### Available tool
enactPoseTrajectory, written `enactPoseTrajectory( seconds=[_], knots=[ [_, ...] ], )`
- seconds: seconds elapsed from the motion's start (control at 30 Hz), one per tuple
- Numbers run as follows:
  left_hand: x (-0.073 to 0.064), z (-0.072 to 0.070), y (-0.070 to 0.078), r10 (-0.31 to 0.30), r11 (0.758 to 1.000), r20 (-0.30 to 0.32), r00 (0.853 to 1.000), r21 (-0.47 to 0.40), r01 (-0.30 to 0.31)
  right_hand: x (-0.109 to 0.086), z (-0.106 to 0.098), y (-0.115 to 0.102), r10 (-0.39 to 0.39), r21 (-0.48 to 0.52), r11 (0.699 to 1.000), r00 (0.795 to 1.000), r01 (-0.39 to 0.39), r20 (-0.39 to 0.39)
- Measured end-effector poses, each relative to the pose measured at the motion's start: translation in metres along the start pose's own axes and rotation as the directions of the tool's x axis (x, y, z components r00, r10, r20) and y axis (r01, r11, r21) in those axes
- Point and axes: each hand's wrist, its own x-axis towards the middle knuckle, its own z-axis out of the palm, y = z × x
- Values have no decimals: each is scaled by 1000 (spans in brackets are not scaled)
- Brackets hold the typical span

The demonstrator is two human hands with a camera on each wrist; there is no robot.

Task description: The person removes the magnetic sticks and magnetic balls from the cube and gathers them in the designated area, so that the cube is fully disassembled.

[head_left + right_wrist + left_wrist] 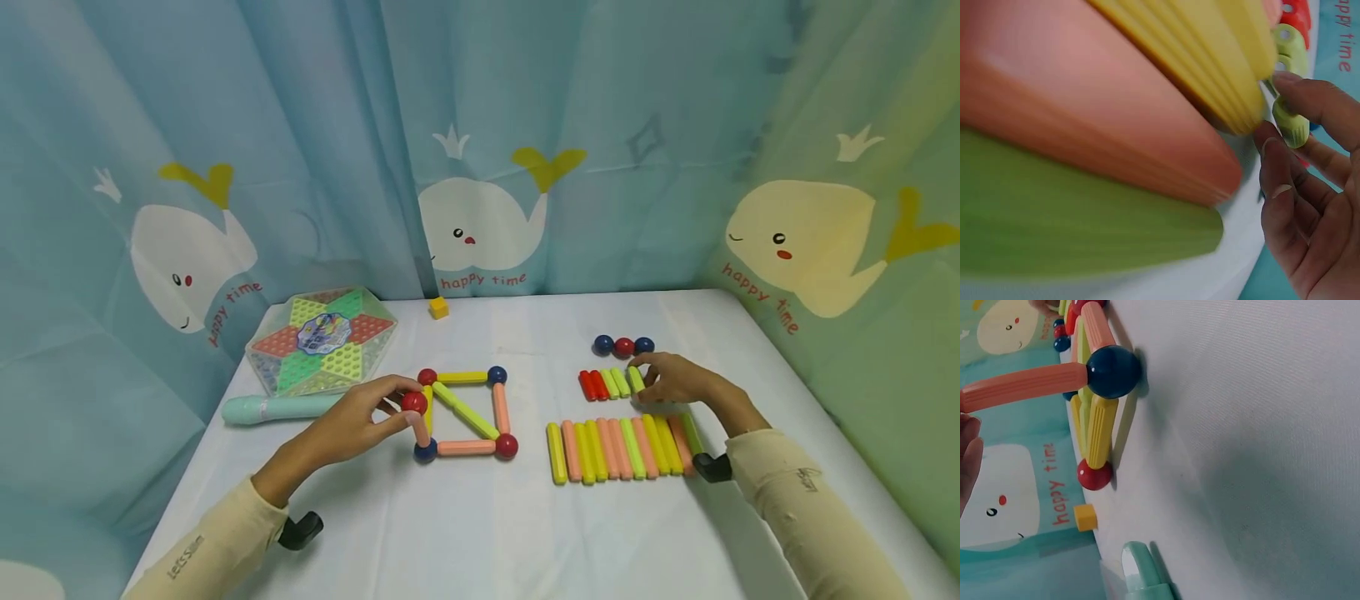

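My left hand [363,423] holds a red ball [414,402] with fingers and thumb. This ball sits on top of an orange magnetic stick [1029,384] that rises from the blue ball [1114,372] at the frame's near left corner. The frame is a square of orange and yellow sticks with red and blue corner balls, and a light green stick [467,412] crosses it diagonally. On the right, my right hand [678,379] pinches a short light green stick [1291,125] between thumb and fingers, at the end of a row of short red and green sticks [598,385].
A line of longer yellow, orange and green sticks [615,450] lies nearest the right forearm. Behind the short row are two blue balls and a red ball [624,347]. A Chinese checkers board [322,337], a mint-green tube [281,408] and a yellow cube [438,308] lie farther left.
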Motion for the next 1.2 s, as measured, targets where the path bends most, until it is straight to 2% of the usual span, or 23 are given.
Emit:
enactPoseTrajectory(
  seconds=[0.27, 0.5, 0.77, 1.0, 1.2],
  knots=[
    [3, 5, -4, -24, 1000, 56, 998, 5, 23, 6, 4, 2, 34, -5, 999, 999, -34, 23],
    [4, 6, -8, -39, 999, 77, 996, -23, 41, 9, 5, 1, 37, 11, 999, 999, -37, 11],
    [4, 18, -22, -108, 994, 162, 981, 19, 106, 13, 6, 2, 22, 3, 1000, 1000, -22, 11],
    [6, 30, -31, -61, 997, 207, 976, -31, 69, 7, 6, 1, -13, 11, 1000, 1000, 13, -28],
    [8, 35, -35, -49, 999, 216, 975, -9, 52, -9, 7, 1, -28, 18, 999, 997, 29, -74]
  ],
)
